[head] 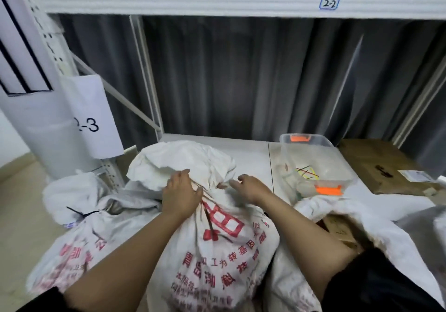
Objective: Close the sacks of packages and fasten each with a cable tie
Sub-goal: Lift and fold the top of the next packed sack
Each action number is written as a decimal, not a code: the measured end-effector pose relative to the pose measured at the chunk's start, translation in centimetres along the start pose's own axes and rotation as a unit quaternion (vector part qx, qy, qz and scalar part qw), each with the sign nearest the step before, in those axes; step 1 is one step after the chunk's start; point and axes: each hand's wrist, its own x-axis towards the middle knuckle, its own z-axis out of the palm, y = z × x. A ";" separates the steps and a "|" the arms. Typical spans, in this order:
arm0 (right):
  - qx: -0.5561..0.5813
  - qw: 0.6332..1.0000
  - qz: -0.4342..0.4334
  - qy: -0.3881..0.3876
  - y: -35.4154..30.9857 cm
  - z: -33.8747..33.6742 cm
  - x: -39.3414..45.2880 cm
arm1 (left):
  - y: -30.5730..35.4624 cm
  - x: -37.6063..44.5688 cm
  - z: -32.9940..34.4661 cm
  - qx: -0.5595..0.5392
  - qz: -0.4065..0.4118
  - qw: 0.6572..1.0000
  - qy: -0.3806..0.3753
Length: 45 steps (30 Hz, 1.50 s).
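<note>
Sacks crowd the front edge of the white lower shelf. The middle sack, white woven plastic printed with red Chinese characters and a red boxed emblem (too blurred to read), stands against that edge with its mouth bunched into a loose ruff above the neck. The left hand lies on the neck, fingers curled round the gathered fabric just under the ruff. The right hand sits just beside it on the right of the neck, fingers bent and pinching a fold of the same fabric. To the left, a second printed sack is already closed with a black cable tie round its neck. To the right, a third sack gapes, brown cardboard showing inside. Near the shelf's middle stands a clear plastic box with orange latches, holding a few coloured cable ties. A flattened cardboard sheet lies toward the shelf's right edge. The upper shelf beam carries a label reading "2-2"; a paper on the left upright reads "-3", its first figure partly hidden
</note>
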 end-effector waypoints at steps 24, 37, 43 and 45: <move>0.485 0.873 -0.050 -0.002 -5.7 -2.8 -0.9 | 4.0 2.8 -7.2 -0.601 -0.101 0.788 0.091; 0.474 0.831 -0.237 0.168 -10.2 -10.6 -7.0 | 9.8 -0.4 -15.2 -0.266 0.206 0.941 0.045; 0.512 0.785 -0.138 0.321 -10.3 -13.5 -7.8 | 9.7 -3.3 -16.9 -0.102 0.341 0.931 0.079; 0.524 0.786 -0.084 0.318 -9.7 -14.9 -8.1 | 8.3 -3.6 -17.6 -0.085 0.411 0.886 0.194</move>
